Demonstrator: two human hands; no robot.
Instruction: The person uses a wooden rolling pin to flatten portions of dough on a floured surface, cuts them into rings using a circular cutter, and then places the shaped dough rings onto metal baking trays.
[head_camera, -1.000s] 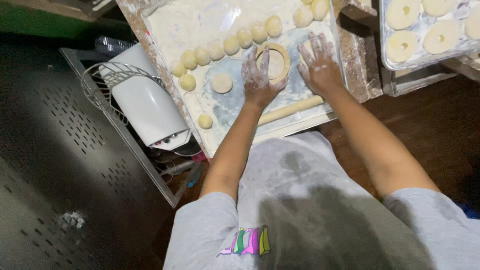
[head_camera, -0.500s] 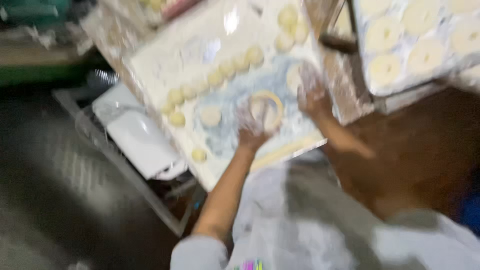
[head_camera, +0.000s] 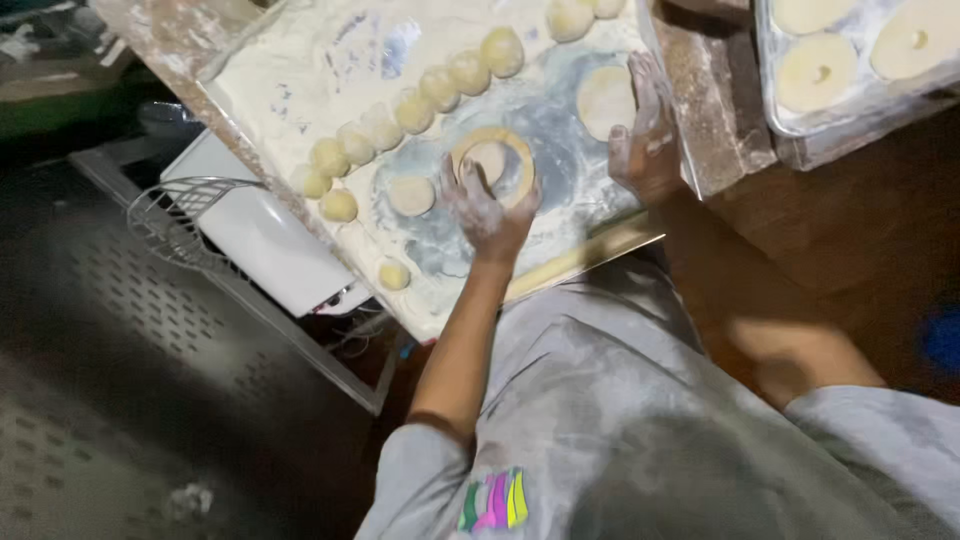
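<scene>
The floury left hand (head_camera: 487, 205) lies nearest, fingers spread open on a dough ring (head_camera: 493, 162) in the middle of the floured table (head_camera: 330, 60). Just right, the right hand (head_camera: 645, 135) rests open beside a flat dough disc (head_camera: 604, 100). Farther off runs a row of dough balls (head_camera: 415, 110).

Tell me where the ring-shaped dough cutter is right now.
In the head view, the ring cutter sits mid-board under the left hand, just left of a flattened dough round by the right hand.
</scene>
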